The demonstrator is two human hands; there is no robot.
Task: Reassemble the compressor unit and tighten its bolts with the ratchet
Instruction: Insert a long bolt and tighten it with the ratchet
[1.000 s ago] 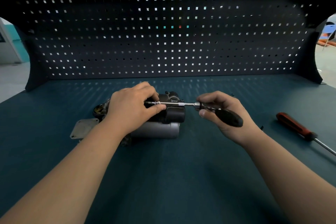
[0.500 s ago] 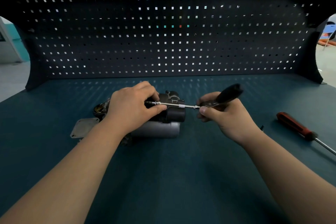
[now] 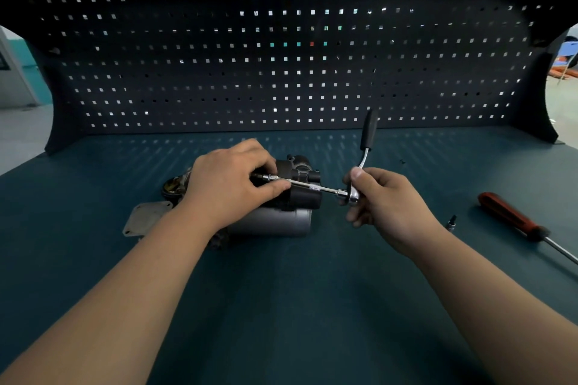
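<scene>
Dark pegboard (image 3: 281, 72) backs a teal bench top (image 3: 281, 306), and the compressor unit (image 3: 300, 197) lies on its side near the middle. From the head view, the left hand (image 3: 228, 187) is draped over the unit. Its thumb and fingers pinch the far end of the extension bar (image 3: 312, 188), likely to hold the socket square on a bolt that the hand hides. The right hand (image 3: 387, 203) is curled round the head of the ratchet (image 3: 367, 134), whose black handle stands up towards the pegboard, probably mid-swing. A loose grey plate (image 3: 147, 219) lies just left of the unit and looks yet to be fitted. A red-handled screwdriver (image 3: 509, 216) and a small bit (image 3: 452, 221) lie well to the right, clear of the swing.
</scene>
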